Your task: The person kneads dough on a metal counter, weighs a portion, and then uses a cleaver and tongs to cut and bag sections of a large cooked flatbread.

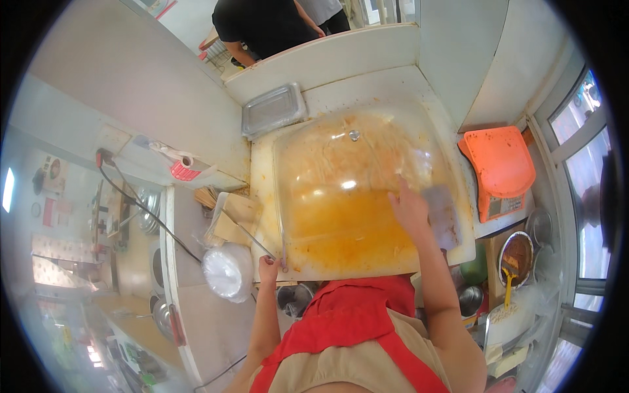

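Note:
My left hand (268, 270) is closed around the lower end of a thin metal rod (248, 235), beside the board's front left corner. The rod slants up and left over brown paper bags (241, 216). My right hand (410, 209) is over the right side of a clear domed plastic cover (363, 167) with a round knob (354, 135). Its index finger is extended; whether it touches the cover is unclear. Pale, flat food sheets (339, 152) show through the cover. Orange oil stains the white cutting board (268, 162). A broad grey blade (442, 216), apparently a cleaver, lies beside my right forearm.
An orange scale (501, 162) stands right of the board. A clear-lidded tray (273, 110) sits behind it. At left are plastic bags (228, 272), skewers (206, 197) and a paper roll (185, 164). A sauce bowl (516, 258) is lower right. Beyond the partition (344, 54) are two people.

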Available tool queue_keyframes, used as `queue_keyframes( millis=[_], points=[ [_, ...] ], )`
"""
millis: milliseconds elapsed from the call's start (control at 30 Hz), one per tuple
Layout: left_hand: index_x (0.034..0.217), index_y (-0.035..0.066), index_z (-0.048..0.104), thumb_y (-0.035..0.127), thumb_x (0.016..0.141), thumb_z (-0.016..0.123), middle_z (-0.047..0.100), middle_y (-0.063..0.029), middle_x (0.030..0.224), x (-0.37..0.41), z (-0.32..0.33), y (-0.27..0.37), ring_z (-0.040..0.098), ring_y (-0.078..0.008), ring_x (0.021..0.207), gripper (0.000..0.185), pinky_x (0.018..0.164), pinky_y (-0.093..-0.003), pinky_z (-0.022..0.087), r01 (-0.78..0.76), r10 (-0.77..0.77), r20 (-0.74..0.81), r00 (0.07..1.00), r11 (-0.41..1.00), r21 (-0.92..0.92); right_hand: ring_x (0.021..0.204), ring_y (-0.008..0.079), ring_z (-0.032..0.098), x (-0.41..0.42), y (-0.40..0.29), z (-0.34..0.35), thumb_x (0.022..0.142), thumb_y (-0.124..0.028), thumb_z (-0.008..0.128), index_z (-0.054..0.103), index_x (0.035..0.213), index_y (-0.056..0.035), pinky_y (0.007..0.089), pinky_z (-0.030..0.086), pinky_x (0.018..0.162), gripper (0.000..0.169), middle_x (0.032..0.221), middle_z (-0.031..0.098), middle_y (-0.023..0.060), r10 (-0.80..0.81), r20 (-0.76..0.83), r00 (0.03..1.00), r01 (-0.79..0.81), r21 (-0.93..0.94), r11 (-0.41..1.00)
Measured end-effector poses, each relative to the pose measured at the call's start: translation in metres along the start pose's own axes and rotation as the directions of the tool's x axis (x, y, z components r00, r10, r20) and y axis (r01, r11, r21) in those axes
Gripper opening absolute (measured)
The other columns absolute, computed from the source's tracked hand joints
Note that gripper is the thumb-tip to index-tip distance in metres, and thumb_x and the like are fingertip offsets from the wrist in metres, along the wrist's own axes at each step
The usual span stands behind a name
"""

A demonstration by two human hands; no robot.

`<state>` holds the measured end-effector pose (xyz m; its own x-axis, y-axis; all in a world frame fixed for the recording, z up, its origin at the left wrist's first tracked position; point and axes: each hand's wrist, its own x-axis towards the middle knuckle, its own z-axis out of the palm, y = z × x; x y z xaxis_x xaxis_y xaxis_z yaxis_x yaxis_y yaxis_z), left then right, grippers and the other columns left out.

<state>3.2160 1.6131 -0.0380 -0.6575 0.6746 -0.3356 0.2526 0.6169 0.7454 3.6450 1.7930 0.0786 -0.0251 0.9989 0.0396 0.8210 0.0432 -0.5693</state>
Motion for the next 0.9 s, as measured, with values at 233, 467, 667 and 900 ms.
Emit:
queue_keyframes(
  millis=[233,467,667,900],
  points=[
    [0.093,0.002,0.053,0.012,0.073,0.073,0.052,-0.0024,0.079,0.011,-0.007,0.005,0.049,-0.0117,0.071,0.031,0.063,-0.0258,0.044,0.065,-0.077,0.149,0.986,0.994,0.084,0.090,0.0366,0.060,0.080,-0.047,-0.006,0.085,-0.032,0.059,0.044,0.128,-0.0061,0.0456,0.049,0.074,0.052,0.104,0.059,0.0198,-0.198,-0.073,0.978,0.207,0.158,0.966],
    [0.092,0.000,0.052,0.015,0.074,0.071,0.052,-0.0032,0.076,0.004,-0.008,-0.001,0.050,-0.0130,0.069,0.030,0.061,-0.0273,0.044,-0.023,0.012,0.115,0.993,0.995,0.101,0.093,0.0355,0.060,0.110,-0.105,-0.001,0.084,-0.034,0.062,0.042,0.128,-0.0058,0.0446,0.050,0.077,0.056,0.112,0.054,0.0165,-0.212,0.078,0.974,0.216,-0.054,0.975],
    [0.089,-0.001,0.053,0.016,0.073,0.072,0.054,-0.0044,0.074,0.003,-0.001,-0.001,0.052,-0.0142,0.067,0.030,0.059,-0.0281,0.045,-0.067,0.061,0.091,0.994,0.996,0.061,0.094,0.0346,0.060,0.114,-0.098,0.007,0.084,-0.037,0.062,0.041,0.127,-0.0032,0.0450,0.050,0.076,0.059,0.113,0.053,0.0166,-0.221,0.029,0.975,0.222,-0.040,0.974],
    [0.090,-0.001,0.053,0.018,0.073,0.072,0.057,-0.0076,0.076,0.006,0.002,-0.010,0.055,-0.0166,0.069,0.032,0.062,-0.0307,0.047,-0.096,0.091,0.043,0.995,0.987,0.125,0.098,0.0350,0.059,0.114,-0.098,0.006,0.083,-0.036,0.063,0.037,0.132,-0.0031,0.0444,0.050,0.079,0.064,0.118,0.051,0.0170,-0.215,0.052,0.975,0.217,-0.050,0.975]
  ],
)
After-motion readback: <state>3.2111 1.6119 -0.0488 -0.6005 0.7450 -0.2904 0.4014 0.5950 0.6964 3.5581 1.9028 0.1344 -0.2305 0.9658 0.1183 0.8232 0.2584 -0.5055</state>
